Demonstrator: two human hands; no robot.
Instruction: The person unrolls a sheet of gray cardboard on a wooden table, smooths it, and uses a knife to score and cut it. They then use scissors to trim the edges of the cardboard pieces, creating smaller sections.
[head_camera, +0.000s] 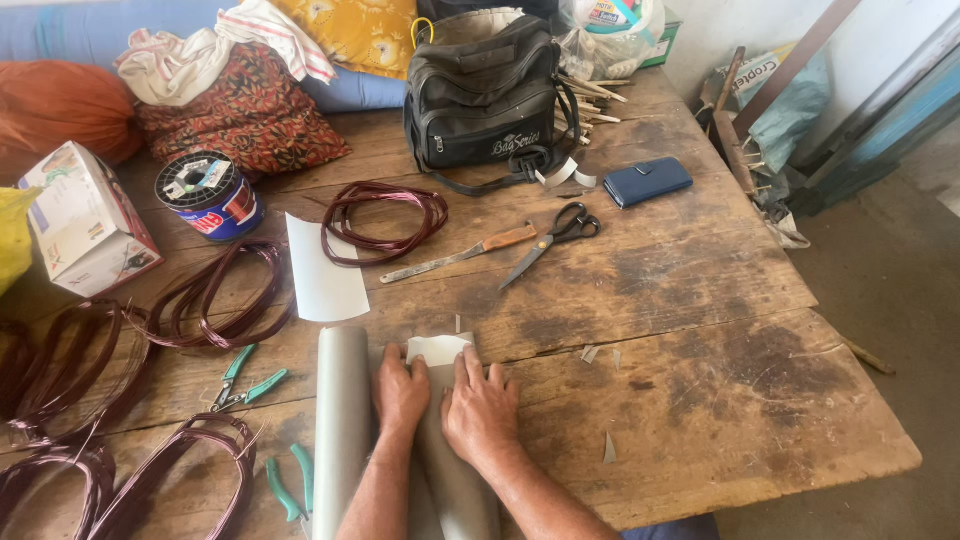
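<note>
Both hands press flat on a small folded piece of grey sheet (437, 352) near the front edge of the wooden surface (700, 400). The left hand (400, 392) and right hand (482, 410) lie side by side, fingers stretched out and holding nothing, only pinning the piece down on the wider grey sheet (342, 420). The fold looks partly creased, its pale top flap not yet flattened. Scissors (552, 237) and a knife (460, 254) lie well apart, beyond the hands.

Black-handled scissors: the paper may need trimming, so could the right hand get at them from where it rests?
Probably yes: the black-handled scissors lie apart from the knife, with only bare wooden table between them and the right hand.
</note>
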